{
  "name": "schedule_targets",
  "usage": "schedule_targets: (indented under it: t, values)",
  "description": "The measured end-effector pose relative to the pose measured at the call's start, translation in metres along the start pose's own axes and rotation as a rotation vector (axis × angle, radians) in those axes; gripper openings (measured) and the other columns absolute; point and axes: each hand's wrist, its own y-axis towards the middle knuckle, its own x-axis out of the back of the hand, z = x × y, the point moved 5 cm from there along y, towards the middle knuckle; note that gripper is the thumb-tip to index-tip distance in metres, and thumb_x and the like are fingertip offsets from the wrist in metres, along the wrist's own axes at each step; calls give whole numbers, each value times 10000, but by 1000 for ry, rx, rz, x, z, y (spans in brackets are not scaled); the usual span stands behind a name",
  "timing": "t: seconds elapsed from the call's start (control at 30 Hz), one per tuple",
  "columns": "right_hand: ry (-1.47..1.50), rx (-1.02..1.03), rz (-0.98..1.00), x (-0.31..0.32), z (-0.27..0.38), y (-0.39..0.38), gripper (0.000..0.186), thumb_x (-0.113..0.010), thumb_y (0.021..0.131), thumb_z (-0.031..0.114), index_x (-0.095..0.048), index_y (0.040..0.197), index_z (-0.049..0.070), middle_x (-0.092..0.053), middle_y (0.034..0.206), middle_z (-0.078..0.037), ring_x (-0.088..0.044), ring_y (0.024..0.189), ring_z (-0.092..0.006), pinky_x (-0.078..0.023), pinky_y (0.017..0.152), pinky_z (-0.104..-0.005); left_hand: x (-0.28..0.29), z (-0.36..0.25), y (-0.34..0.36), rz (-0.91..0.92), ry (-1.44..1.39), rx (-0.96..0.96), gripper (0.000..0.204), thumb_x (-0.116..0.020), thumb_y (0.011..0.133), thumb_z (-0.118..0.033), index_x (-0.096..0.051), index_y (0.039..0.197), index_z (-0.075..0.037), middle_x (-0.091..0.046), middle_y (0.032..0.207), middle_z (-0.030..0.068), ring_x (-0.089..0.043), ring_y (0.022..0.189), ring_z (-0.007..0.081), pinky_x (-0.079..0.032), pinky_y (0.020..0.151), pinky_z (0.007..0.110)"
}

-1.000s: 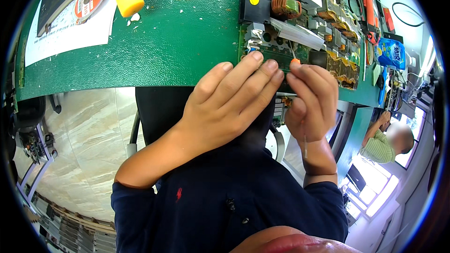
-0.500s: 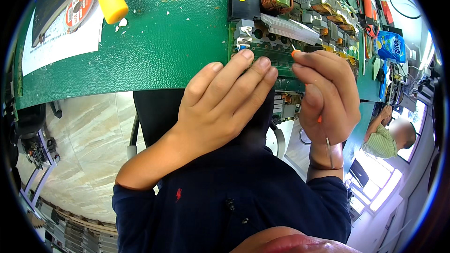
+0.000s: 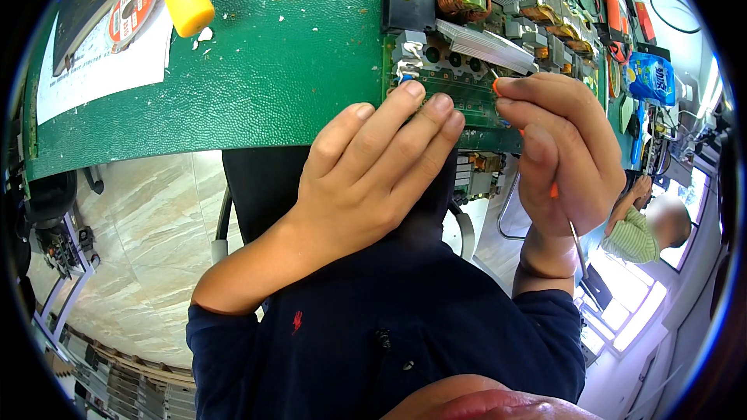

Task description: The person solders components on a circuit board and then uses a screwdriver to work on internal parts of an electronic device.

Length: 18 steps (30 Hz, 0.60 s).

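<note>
Right hand (image 3: 572, 152) closed on a slim orange-handled tool (image 3: 554, 190), metal shaft out the back, metal tip forward above the populated circuit board (image 3: 464, 95); can't tell if the tip touches. Left hand (image 3: 354, 175) is laid out with fingers straight, tips at the board's near side; thumb hidden, so can't tell whether it pinches the board. Board sits at the near side of the counter (image 3: 288, 62). Risks: a slip of the tip could scratch the laminate or bridge contacts, since the silver finned bar (image 3: 486, 45) leaves it only a narrow strip. Levering against that bar might bend it. If the left hand isn't really bearing down, a hard push could skid the board. Left fingertips are near the tool's line, so a sideways skid could jab them. Edges: counter's near edge runs under the hands, black chair (image 3: 261, 179) below; a dropped tool may go over. Room: bare counter left of the board up to the paper (image 3: 117, 78). Right is tight: red-black cables (image 3: 615, 27) and a blue packet (image 3: 652, 78).
</note>
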Motion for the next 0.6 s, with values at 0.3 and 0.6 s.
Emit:
schedule_targets:
  t: [0.3,0.6]
  values:
    - [5,-92,67,5,2,7,362,-565,974,240,-675,825,-72,-690,890,-192,-664,831,-296,-532,776,-361,1,0,1,-7,-3,-6,423,-638,834,-219,-678,1252,-164,-615,1310,-15,-545,1232,195,-320,1026,353]
    - [17,-121,108,8,3,15,304,-579,947,179,-679,820,-78,-690,876,-187,-665,810,-271,-524,735,-323,0,0,1,-16,-10,5,409,-621,835,-186,-687,1238,-163,-620,1298,-17,-549,1227,193,-328,1024,351]
